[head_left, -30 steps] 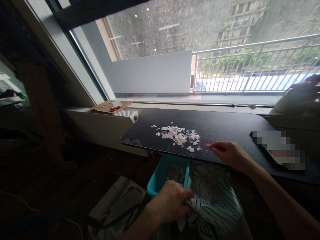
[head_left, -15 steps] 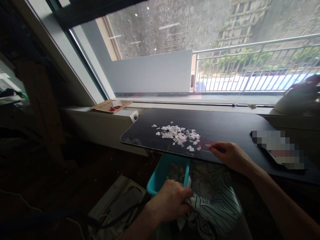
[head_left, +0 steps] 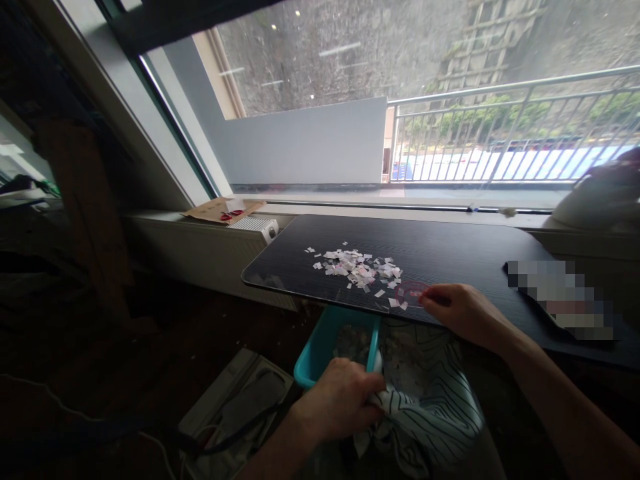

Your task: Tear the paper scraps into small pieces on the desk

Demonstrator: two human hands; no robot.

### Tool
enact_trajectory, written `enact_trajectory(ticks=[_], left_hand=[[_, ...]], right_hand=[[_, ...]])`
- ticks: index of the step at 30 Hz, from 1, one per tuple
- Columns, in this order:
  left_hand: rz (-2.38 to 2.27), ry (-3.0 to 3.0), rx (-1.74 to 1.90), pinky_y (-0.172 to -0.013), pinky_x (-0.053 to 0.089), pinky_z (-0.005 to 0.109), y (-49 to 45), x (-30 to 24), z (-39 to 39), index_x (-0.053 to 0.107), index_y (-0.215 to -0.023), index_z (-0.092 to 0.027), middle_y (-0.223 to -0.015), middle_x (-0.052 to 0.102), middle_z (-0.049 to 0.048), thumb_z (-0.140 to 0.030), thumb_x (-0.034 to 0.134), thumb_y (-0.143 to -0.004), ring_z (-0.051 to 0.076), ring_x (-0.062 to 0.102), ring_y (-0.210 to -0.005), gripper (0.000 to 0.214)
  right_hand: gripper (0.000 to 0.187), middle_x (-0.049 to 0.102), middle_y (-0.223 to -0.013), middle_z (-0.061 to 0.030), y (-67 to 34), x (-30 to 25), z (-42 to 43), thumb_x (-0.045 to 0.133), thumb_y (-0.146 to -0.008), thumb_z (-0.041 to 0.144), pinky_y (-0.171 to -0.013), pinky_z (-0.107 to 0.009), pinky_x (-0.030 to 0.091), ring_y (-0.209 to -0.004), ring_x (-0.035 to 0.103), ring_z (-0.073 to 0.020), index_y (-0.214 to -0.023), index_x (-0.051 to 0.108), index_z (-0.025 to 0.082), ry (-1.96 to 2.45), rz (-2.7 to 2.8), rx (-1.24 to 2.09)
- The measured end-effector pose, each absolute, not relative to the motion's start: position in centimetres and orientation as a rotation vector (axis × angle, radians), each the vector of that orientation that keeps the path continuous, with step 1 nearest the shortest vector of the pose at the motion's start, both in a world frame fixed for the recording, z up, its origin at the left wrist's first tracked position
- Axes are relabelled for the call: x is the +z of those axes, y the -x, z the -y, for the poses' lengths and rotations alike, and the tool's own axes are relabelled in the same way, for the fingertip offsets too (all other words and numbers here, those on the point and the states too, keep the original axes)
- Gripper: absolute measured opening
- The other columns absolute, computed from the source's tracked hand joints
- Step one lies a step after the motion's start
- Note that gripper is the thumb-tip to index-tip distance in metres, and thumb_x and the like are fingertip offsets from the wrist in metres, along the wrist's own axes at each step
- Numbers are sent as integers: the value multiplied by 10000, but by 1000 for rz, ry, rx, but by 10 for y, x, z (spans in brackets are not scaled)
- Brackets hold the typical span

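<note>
My right hand [head_left: 453, 303] pinches the end of a thin, see-through red oval piece [head_left: 411, 292] on the black table [head_left: 450, 250]. The oval's other end lies beside the near right edge of a heap of small white paper scraps [head_left: 355, 267]. A few scraps lie by the table's near edge. Lower down, my left hand [head_left: 345, 393] is closed on a bunched white cloth with dark stripes [head_left: 430, 413]. Just beyond that hand, under the table edge, stands a teal plastic bin [head_left: 313, 353] with scraps in it. More scraps show in the cloth's folds.
A blurred flat object [head_left: 560, 300] lies at the table's right. Red-handled scissors [head_left: 231, 215] rest on brown cardboard [head_left: 210, 210] on the left sill, above a radiator [head_left: 200, 253]. A pale box-like thing [head_left: 235, 400] and a cable [head_left: 45, 400] are on the floor.
Some scraps at the near edge of the heap have shifted slightly toward the table's front edge beside the red oval piece. My left hand keeps its hold on the cloth.
</note>
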State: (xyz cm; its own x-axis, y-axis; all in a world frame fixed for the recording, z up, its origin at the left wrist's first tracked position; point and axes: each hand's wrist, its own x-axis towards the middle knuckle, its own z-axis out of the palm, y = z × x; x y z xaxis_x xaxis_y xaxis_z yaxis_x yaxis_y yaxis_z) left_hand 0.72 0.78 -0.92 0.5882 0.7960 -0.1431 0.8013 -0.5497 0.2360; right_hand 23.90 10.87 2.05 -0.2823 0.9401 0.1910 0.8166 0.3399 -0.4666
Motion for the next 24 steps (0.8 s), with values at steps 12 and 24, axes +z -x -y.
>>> enact_trajectory(ticks=[12, 24], left_hand=[[-1327, -2512, 30, -618, 364, 239, -1, -8, -10, 607, -812, -227, -685, 611, -13, -310, 605, -759, 187, 588, -683, 99], [-1286, -2508, 142, -550, 300, 228, -8, -5, -18, 568, -731, -213, -641, 579, -30, -279, 597, -759, 156, 567, -642, 78]], right_hand=[[334, 612, -574, -9, -227, 26, -113, 438, -802, 413, -510, -248, 298, -541, 509, -131, -717, 693, 216, 1556, 2260, 345], [368, 643, -587, -15, -249, 23, -98, 476, -774, 470, -505, -227, 339, -535, 519, -124, -772, 721, 196, 1533, 2158, 448]])
